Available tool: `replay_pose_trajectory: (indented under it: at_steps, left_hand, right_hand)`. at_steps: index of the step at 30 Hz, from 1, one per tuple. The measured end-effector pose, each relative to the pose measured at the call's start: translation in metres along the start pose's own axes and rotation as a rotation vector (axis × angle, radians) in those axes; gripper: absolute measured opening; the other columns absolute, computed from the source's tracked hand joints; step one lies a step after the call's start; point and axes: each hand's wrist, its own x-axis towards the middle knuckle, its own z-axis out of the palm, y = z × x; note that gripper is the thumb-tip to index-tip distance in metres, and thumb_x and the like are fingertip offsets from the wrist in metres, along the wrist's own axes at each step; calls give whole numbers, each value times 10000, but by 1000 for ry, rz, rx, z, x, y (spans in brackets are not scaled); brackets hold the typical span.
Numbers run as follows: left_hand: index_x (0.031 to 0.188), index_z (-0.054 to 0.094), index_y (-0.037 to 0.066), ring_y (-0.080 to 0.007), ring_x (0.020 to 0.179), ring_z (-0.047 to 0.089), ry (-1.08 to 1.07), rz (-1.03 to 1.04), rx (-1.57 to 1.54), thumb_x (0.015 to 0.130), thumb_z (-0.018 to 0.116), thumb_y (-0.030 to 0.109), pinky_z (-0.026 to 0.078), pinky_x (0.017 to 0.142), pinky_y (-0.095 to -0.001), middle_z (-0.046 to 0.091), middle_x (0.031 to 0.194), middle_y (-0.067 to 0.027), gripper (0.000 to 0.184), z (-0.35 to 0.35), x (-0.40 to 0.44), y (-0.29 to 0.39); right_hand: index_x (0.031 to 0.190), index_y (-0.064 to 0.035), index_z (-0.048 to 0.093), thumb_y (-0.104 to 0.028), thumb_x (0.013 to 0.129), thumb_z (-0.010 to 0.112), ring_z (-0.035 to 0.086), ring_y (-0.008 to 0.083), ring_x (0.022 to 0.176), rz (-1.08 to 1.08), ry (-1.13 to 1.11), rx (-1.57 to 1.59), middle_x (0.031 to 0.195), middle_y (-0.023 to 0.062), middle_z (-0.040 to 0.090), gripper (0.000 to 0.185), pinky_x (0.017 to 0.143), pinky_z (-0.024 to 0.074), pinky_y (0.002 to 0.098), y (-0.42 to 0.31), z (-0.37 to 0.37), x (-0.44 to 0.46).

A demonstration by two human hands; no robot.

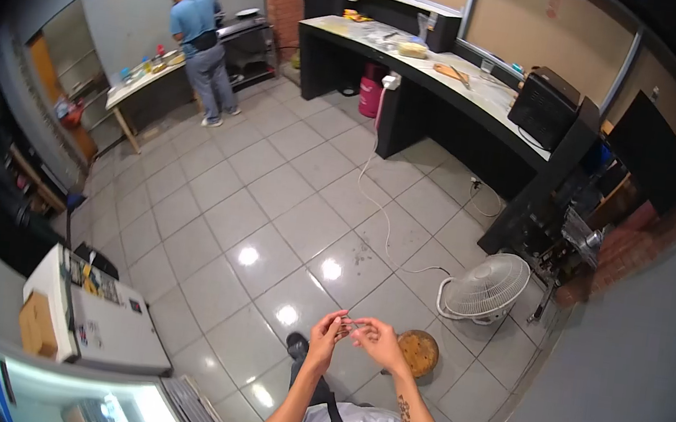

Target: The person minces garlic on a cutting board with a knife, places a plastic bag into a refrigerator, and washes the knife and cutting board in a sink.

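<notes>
My left hand (pixel 327 338) is raised in front of my body, its fingers bent and pinched at the tips. Close beside it, my right hand (pixel 377 342) has its fingertips meeting those of the left. Anything between the fingertips is too small to make out. Both hands are in the air above the tiled floor (pixel 275 170). Just to the right of my right hand, lower down, stands a round wooden stool (pixel 418 354). One dark shoe (pixel 297 344) of mine shows below the left hand.
A white floor fan (pixel 487 288) stands at right, its cord crossing the floor. A black-framed counter (pixel 487 94) carries a black oven (pixel 543 108). At far left, a person (pixel 198 33) stands by a table (pixel 125 92). A white fridge (pixel 108 326) is at lower left.
</notes>
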Motion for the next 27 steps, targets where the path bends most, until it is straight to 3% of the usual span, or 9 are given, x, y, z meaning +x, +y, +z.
replay_pose_trajectory:
  at_steps: [5,11,16,19,22,27]
  left_hand:
    - [1227,534,29,-140,893,597,40,6,-69,983,511,242,500,789,-277,606,1030,-76,325,-35,120,47]
    - [1268,502,38,-148,948,588,-190,-28,-14,995,475,267,481,852,-303,607,1070,-81,357,-37,277,131]
    - [1262,523,46,-132,943,590,-381,-121,87,1003,463,235,472,836,-271,619,1087,-65,326,-12,370,168]
    - [1250,539,50,-131,948,589,-420,-177,64,998,476,235,468,835,-269,626,1080,-64,319,-10,440,172]
    - [1242,552,63,-122,943,587,-428,-126,173,995,485,238,465,830,-263,629,1072,-52,310,-8,527,192]
    - [1250,543,51,-151,980,580,-366,-174,245,993,488,255,471,876,-304,610,1080,-80,332,13,676,247]
  right_hand:
    - [1153,30,554,-66,887,630,662,142,750,57,33,65,868,80,659,293,690,549,267,24,-8,104]
    - [1160,24,547,-38,900,584,660,148,764,50,141,-4,881,89,658,270,694,553,288,-46,-34,254]
    - [1179,25,532,-27,906,563,657,158,759,41,222,41,892,88,652,279,714,553,292,-53,-50,351]
    - [1214,27,510,-33,909,570,657,168,762,54,180,110,917,94,647,316,717,551,292,-48,-63,410]
    - [1250,7,500,-68,912,593,661,177,769,125,30,-37,965,105,642,359,706,544,299,-55,-82,485]
    - [1241,-22,524,-111,912,605,664,168,763,131,43,-89,946,94,648,349,669,535,291,-85,-144,635]
